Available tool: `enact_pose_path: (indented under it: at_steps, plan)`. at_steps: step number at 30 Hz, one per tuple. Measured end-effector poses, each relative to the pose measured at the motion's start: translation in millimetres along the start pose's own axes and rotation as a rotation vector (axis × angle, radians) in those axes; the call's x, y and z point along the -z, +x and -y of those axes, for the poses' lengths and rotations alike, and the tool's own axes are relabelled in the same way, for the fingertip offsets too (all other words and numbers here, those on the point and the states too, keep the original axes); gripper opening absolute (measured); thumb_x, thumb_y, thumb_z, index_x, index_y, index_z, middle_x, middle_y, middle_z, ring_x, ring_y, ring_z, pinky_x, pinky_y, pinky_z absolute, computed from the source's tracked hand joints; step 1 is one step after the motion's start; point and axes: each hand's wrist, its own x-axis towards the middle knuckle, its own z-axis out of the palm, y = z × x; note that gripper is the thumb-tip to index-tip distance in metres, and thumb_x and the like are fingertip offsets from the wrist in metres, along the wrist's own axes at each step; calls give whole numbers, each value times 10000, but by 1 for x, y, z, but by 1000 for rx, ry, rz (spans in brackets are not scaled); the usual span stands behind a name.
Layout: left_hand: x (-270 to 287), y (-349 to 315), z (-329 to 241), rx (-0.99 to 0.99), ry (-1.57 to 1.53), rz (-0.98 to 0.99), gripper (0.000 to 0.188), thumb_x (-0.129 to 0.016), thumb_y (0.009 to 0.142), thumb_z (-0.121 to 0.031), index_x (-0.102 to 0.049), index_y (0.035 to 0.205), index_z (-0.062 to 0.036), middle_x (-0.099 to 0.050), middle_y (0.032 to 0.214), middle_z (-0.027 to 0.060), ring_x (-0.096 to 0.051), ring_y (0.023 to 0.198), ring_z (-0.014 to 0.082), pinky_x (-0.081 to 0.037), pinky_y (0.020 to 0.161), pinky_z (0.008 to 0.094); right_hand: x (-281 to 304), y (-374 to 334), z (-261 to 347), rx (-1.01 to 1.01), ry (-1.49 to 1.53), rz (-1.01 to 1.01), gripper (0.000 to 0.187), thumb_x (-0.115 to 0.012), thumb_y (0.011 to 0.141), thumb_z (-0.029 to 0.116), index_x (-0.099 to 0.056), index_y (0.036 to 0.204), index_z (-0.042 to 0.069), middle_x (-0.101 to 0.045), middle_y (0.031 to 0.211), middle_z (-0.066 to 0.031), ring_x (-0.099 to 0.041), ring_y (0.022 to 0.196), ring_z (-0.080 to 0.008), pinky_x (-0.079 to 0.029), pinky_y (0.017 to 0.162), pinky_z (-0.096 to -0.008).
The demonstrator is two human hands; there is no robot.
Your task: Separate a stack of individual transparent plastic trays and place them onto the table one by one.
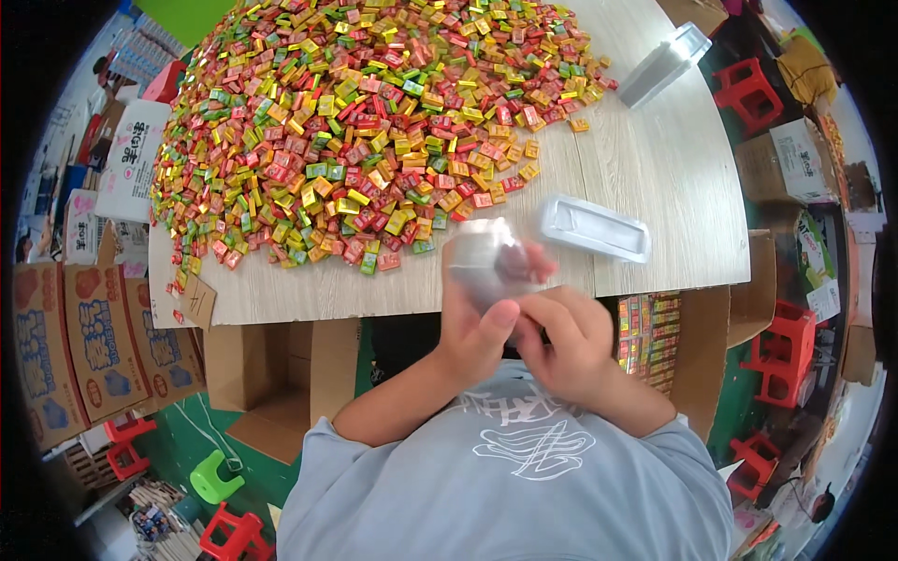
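My left hand (pixel 465 332) is wrapped round a clear plastic tray (pixel 479 248) just past the table's near edge; motion smears the tray. Reddish fingertips show behind its right side. My right hand (pixel 566 337) is closed, its curled fingers pressed to the tray's lower end, where the contact is partly hidden. To the right of my hands, a single clear plastic tray (pixel 596 230) lies on the table. A big heap of small wrapped candies (pixel 374 131), red, yellow, orange and green, spreads just beyond and to the left.
A stack of clear trays (pixel 662 67) lies at the table's far right. Below the near edge stand an open cardboard box (pixel 281 374) on the left and a box of packed colourful pieces (pixel 648 338) on the right. Red stools (pixel 784 351) and cartons (pixel 94 337) flank the table (pixel 692 178).
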Motion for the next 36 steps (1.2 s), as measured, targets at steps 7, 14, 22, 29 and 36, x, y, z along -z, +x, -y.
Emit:
enact_pose_path:
  at_steps: [7,14,22,29,36]
  plan:
    - [14,-12,0,142,-3,-51,714,-749,852,-358,-328,1334,-41,-523,1180,123,-572,1072,225,-485,932,375,-4,-3,-12,-116,167,72,266,-721,737,-1,-616,979,35,-621,782,-108,-621,631,-279,-504,551,-357]
    - [-1,-22,-5,112,209,-113,786,-780,801,-380,-347,1347,-17,-511,1143,111,-560,987,209,-485,883,386,-14,-23,-9,-60,237,59,314,-745,765,169,-595,1017,57,-593,832,-88,-633,696,-260,-517,563,-356]
    - [7,-19,-7,157,144,-115,676,-634,830,-423,-347,1362,-120,-480,1103,99,-523,1031,221,-459,886,407,35,-45,-38,63,308,5,463,-718,820,319,-593,1192,73,-598,1131,-145,-620,972,-337,-486,783,-449]
    - [-23,-39,-1,226,-264,-376,672,-531,840,-470,-353,1375,-104,-508,1164,101,-504,1124,236,-403,981,412,13,-63,-27,179,291,-119,672,-572,887,549,-483,1389,112,-408,1456,-204,-382,1353,-404,-315,1054,-525]
    - [-40,-49,11,273,19,-37,578,-569,917,-340,-400,1401,-75,-521,1313,124,-557,1154,274,-459,962,430,25,-76,-28,208,281,-26,717,-461,927,612,-433,1434,105,-383,1517,-177,-325,1404,-420,-215,1112,-545]
